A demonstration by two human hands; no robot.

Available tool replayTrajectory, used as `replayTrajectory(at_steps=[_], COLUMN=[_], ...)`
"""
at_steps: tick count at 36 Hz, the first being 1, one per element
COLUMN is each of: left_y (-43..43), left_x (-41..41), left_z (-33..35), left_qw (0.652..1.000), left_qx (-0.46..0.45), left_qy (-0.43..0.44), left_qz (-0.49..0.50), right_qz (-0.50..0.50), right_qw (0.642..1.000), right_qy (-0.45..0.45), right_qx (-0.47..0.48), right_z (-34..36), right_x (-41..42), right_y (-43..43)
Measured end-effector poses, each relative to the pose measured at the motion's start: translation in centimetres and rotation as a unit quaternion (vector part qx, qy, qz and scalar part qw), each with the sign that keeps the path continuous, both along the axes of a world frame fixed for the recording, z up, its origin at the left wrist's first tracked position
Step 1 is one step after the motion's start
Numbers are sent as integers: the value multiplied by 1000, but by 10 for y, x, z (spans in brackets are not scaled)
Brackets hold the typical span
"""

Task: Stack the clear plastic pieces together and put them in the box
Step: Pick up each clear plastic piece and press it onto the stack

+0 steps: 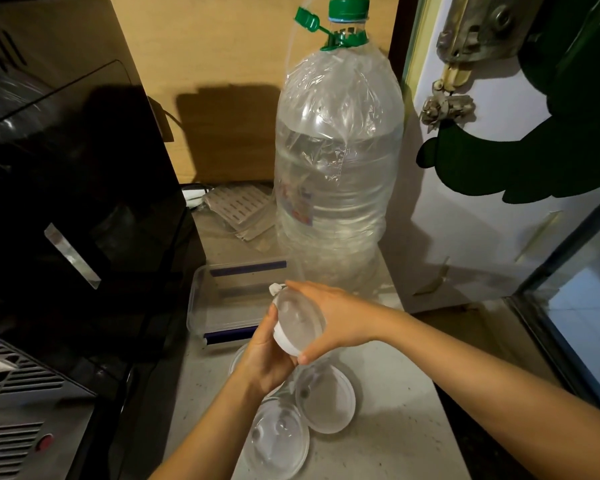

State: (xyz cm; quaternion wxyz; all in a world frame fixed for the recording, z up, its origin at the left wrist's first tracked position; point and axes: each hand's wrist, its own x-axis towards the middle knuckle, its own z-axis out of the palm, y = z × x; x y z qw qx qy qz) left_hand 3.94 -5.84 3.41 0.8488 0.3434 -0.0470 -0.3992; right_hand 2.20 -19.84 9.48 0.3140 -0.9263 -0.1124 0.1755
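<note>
Nearest the camera, at six o'clock, a clear plastic dome (276, 439) lay on the pale counter (395, 427), and a second clear dome (326, 398) sat just beside it toward one o'clock, the two rims close or touching. Above them both hands met in the middle of the view around a held clear piece (297, 322) with a white rim, tilted so its rounded top faced eleven o'clock. The left hand (267, 358) was closed on it from below at seven o'clock, thumb up along its side; the right hand (329, 320) was clamped over it from three o'clock, thumb tip at the white rim. Whether this was one piece or several nested could not be told. A rim of another clear piece (236, 358) showed at nine o'clock of the left wrist. The clear box (198, 299), with dark blue clips, stood open just beyond the hands toward eleven o'clock. A large water bottle (340, 161) with a green cap rose at twelve o'clock, and a black appliance (77, 202) filled nine o'clock.
</note>
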Motion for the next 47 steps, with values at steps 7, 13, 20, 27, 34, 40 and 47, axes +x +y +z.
replayTrajectory(at_steps=[7,13,20,27,34,40,47], left_y=[5,13,30,42,47,52,58], left_x=[0,-2,-2,-5,-10,-14,-18], left_z=[-5,-7,-23,-42,-52,-55,-53], left_qw=[1000,999,997,996,992,992,993], left_qx=[5,27,74,92,125,117,101], left_qy=[2,-18,-3,16,23,47,66], left_qz=[12,17,17,-12,3,7,17], right_qz=[15,36,19,28,54,64,61], right_qw=[999,998,997,992,981,973,971], right_qy=[29,58,71,106,95,85,74], right_qx=[-9,-13,-32,-68,-161,-207,-220], right_z=[-7,-11,-26,-53,-80,-93,-91], right_x=[0,-2,-14,-39,-55,-56,-56], right_y=[6,7,-11,-12,3,14,17])
